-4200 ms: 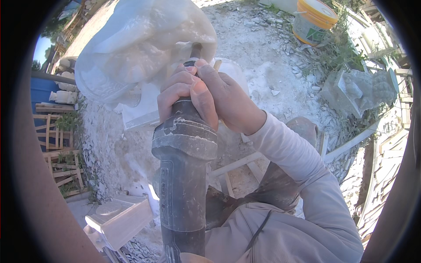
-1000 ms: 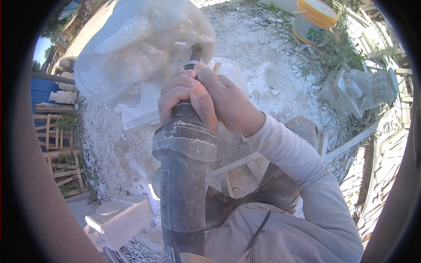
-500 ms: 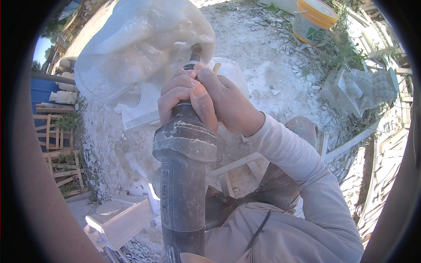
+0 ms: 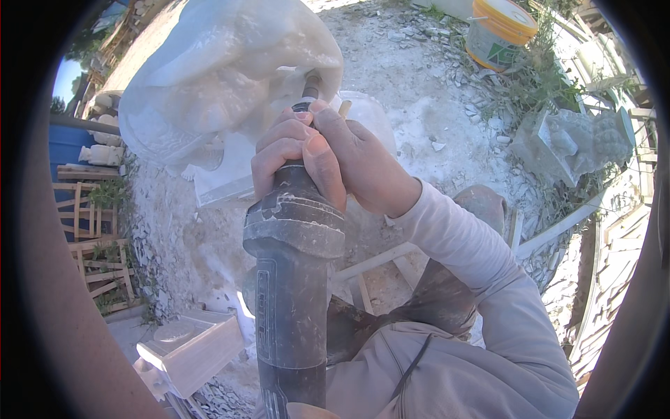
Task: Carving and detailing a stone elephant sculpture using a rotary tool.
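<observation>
A dusty black die grinder (image 4: 293,293) runs up the middle of the view, its tip pointing away from me. My right hand (image 4: 335,150) is closed around its narrow neck, fingers wrapped and thumb pressed against it. Only a sliver of my left hand (image 4: 310,410) shows at the lower edge, against the tool's rear end; the rest is out of view. The grinder's tip (image 4: 312,82) reaches into a hollow under the edge of a large, smooth white stone carving (image 4: 230,63). Whether the tip touches the stone there is hard to see.
An orange-rimmed bucket (image 4: 499,35) stands far right. Below it, a grey carved stone block (image 4: 576,143) lies among weeds. A pale stone piece (image 4: 192,349) sits lower left, near wooden pallets (image 4: 94,209). White chips and dust cover the ground.
</observation>
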Demonstrator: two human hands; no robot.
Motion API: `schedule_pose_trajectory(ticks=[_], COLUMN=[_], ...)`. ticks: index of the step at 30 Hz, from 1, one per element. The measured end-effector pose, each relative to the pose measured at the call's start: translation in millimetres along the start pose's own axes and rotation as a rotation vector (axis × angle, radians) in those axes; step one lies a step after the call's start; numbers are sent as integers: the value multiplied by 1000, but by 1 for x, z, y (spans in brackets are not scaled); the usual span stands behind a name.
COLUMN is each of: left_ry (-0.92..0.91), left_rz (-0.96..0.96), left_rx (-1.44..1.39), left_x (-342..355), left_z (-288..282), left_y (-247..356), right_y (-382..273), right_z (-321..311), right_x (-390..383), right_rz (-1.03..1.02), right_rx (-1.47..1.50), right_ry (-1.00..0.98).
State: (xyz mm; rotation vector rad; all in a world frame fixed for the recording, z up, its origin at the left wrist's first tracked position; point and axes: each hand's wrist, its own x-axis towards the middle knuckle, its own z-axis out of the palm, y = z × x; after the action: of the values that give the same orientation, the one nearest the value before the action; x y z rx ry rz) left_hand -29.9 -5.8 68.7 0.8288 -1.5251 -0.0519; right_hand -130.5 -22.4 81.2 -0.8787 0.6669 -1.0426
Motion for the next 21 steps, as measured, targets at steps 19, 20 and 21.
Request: schedule_pose_trajectory(ticks=[19,20,21], left_ry=[10,6,7], left_rz=[31,23,27], left_rx=[-16,-9,-4], left_x=[0,-1,-1], left_z=[1,1,1], left_y=[-2,-2,-2], right_y=[0,0,-1], right_z=[-3,-2,-2], right_x=[-1,-1,-2], right_rz=[19,20,20], right_rx=[-9,-2,-2], right_ry=[-55,-56,-55])
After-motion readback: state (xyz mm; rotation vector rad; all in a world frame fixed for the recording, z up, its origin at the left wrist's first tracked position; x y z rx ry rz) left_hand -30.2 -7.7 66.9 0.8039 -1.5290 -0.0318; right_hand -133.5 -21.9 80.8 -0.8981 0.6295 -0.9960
